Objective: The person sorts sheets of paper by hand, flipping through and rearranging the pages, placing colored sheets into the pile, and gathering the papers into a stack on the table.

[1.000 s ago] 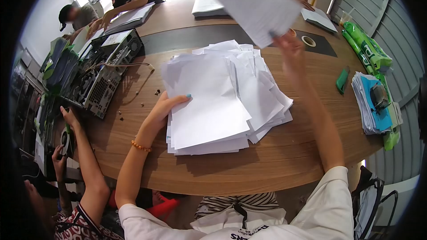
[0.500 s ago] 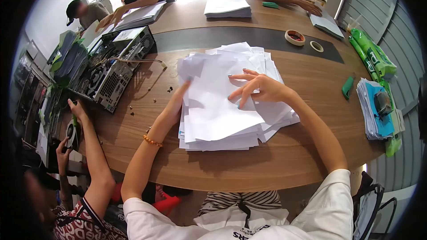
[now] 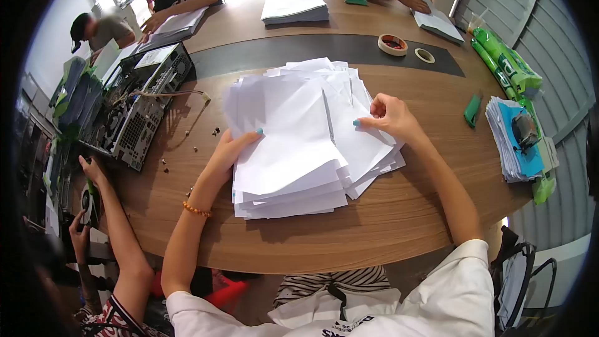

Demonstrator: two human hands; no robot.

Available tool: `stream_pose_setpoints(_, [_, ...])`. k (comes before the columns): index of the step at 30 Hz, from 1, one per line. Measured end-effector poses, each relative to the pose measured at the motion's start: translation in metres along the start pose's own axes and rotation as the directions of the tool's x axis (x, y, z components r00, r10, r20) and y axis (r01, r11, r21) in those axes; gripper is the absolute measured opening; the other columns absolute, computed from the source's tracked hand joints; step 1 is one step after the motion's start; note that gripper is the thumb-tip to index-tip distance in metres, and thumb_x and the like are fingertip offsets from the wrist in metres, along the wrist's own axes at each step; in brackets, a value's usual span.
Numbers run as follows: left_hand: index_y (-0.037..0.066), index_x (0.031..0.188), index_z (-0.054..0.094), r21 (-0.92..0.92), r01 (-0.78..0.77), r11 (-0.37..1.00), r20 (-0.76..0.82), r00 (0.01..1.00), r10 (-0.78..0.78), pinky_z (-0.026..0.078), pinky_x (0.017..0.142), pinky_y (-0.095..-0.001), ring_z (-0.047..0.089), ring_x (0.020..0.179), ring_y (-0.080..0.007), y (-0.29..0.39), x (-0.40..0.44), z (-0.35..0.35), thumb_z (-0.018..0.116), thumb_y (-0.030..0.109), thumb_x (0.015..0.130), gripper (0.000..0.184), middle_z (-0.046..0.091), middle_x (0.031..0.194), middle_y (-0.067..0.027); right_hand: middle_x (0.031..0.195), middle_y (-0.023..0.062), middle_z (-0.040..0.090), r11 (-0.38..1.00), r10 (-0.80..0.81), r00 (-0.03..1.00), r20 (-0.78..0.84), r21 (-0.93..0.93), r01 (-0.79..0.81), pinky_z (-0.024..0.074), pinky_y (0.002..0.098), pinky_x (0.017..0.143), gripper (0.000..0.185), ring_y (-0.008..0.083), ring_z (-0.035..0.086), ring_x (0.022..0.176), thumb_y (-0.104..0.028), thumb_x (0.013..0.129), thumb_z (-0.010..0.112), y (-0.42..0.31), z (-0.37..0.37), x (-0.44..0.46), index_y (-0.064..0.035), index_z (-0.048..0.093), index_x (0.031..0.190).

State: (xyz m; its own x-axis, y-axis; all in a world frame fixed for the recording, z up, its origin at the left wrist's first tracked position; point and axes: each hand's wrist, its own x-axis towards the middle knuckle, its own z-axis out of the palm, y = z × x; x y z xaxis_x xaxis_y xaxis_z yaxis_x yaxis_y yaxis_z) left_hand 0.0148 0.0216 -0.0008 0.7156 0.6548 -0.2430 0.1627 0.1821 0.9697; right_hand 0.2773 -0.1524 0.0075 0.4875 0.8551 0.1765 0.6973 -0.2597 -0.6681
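Note:
A thick, uneven stack of white paper sheets [image 3: 284, 137] lies on the table in front of me. My left hand [image 3: 232, 153] grips its left edge, the thumb on top and the fingers hidden beneath. To the right, a second fanned group of sheets [image 3: 355, 128] spreads out, with a narrow dark gap between the two. Over this group's right side is my right hand [image 3: 394, 118]. Its fingers are curled in and the thumb points left, close to the top sheet; I see nothing held in it.
An opened computer case [image 3: 140, 109] stands left, with small screws near it. Tape rolls [image 3: 392, 44], a green cutter [image 3: 472, 110], bundled papers [image 3: 508, 140] and green packages [image 3: 508, 62] lie right. Co-workers handle paper across the table; another person's arms [image 3: 115, 212] reach in at left.
My right hand has drawn back to the right from the middle of the sheets, and its spread fingers have curled. A gap has opened between the sheets. The view has shifted slightly.

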Motion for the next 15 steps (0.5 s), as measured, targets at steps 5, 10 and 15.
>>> stream_pose_setpoints(5, [-0.003,0.097,0.047,-0.019,-0.026,0.999,0.005,1.000,0.026,0.045,0.061,-0.0228,0.055,0.071,-0.0121,-0.002,0.000,0.000,0.056,0.015,0.073,0.032,0.055,0.084,-0.0079,0.064,0.0087,0.055,0.998,-0.067,0.997,-0.040,-0.004,0.067,0.0418,0.0265,0.056,0.032,0.0169,0.053,0.060,-0.034,0.058,0.070,0.001,0.006,-0.003,-0.0046,0.059,0.067])
stream_pose_setpoints(10, [-0.003,0.097,0.047,-0.018,-0.039,0.999,0.026,0.999,0.040,0.045,0.061,-0.0226,0.055,0.072,-0.0120,-0.002,0.001,-0.001,0.055,0.014,0.074,0.030,0.055,0.084,-0.0079,0.076,0.0132,0.052,0.984,0.079,0.980,0.185,0.142,-0.106,0.0399,0.0306,0.070,0.034,0.0226,0.049,0.080,-0.034,0.056,0.071,-0.005,0.006,-0.005,-0.0035,0.062,0.066])
stream_pose_setpoints(15, [-0.003,0.096,0.048,-0.041,-0.062,0.997,0.042,0.997,0.064,0.045,0.062,-0.0231,0.055,0.073,-0.0122,-0.006,0.003,-0.004,0.055,0.013,0.075,0.027,0.055,0.086,-0.0078,0.088,0.0146,0.051,0.991,-0.073,0.997,-0.003,-0.114,0.072,0.0413,0.0296,0.070,0.038,0.0241,0.050,0.081,-0.034,0.051,0.073,-0.007,0.015,-0.011,0.0001,0.061,0.062])
